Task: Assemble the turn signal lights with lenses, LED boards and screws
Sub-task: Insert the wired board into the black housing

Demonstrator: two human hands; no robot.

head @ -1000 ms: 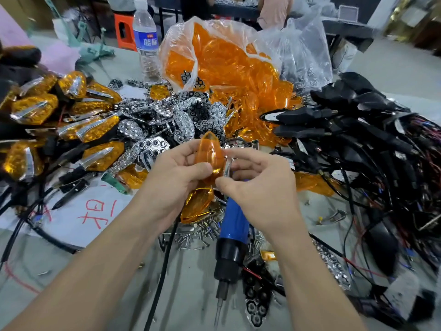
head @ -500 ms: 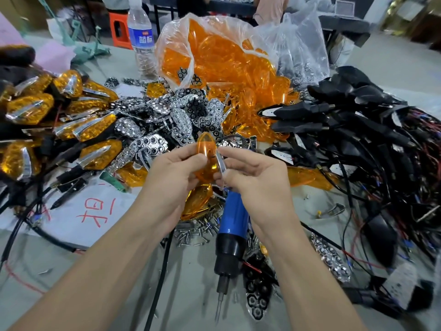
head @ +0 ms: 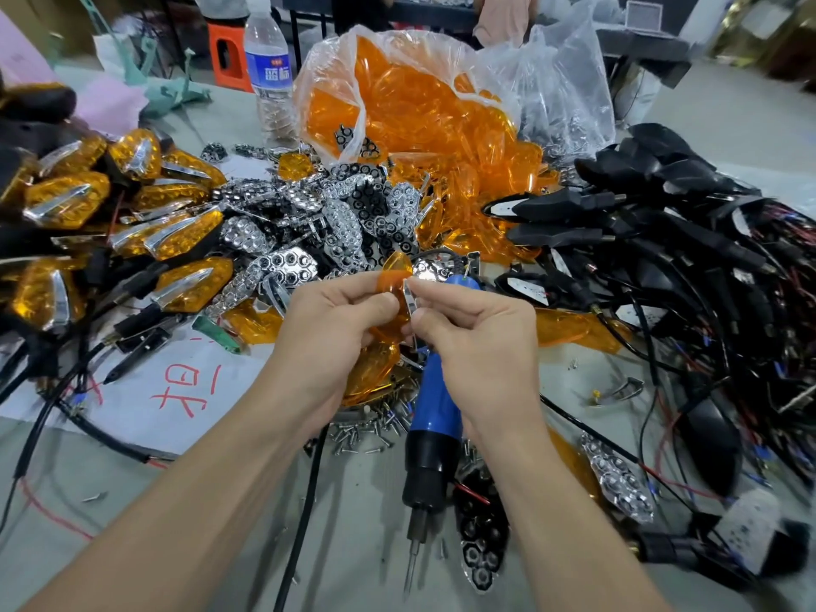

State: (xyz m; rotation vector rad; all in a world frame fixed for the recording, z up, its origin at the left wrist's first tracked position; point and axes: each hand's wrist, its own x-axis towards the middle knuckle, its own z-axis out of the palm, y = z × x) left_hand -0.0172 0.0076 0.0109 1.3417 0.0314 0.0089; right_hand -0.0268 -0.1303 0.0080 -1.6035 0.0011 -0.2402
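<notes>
My left hand (head: 335, 329) pinches an orange lens (head: 393, 276) held upright at mid-table. My right hand (head: 477, 333) grips a thin chrome trim strip (head: 409, 298) pressed against the lens's right edge. Below the hands lie another orange lens (head: 371, 373), a heap of small screws (head: 371, 426) and a blue electric screwdriver (head: 435, 417), tip toward me. Chrome reflector pieces (head: 335, 218) pile up behind the hands. A clear bag of orange lenses (head: 410, 103) stands farther back. Finished amber signal lights (head: 79, 201) are stacked at the left. Black housings with wires (head: 662, 223) fill the right.
A water bottle (head: 269, 68) stands at the back left of the lens bag. White paper with red writing (head: 176, 390) lies front left, crossed by black cables (head: 88, 426). A second clear bag (head: 561, 86) sits back right. A person sits beyond the table.
Both hands have shifted slightly away from me and upward with the lens. The chrome strip has turned to stand against the lens's right edge.
</notes>
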